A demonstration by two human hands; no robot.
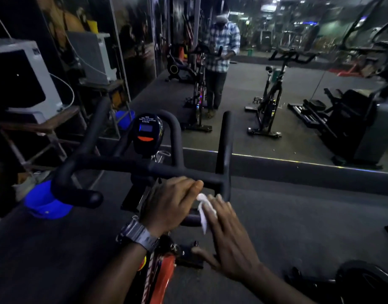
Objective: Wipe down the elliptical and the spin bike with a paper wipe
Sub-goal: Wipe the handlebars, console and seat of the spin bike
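Right hand point(223, 233), fingers straight, is pressed on the paper wipe point(205, 212) against the handlebar point(122, 165); left hand point(169, 205) is apparently curled round it.

A blue bucket point(46, 205) sits on the dark floor at lower left; a white machine with a dark front panel point(24, 80) rests on a wooden stand point(46, 126) at far left; a wall mirror point(276, 84) ahead reflects a person in a checked shirt point(223, 47); a grey wristwatch point(138, 235) shows
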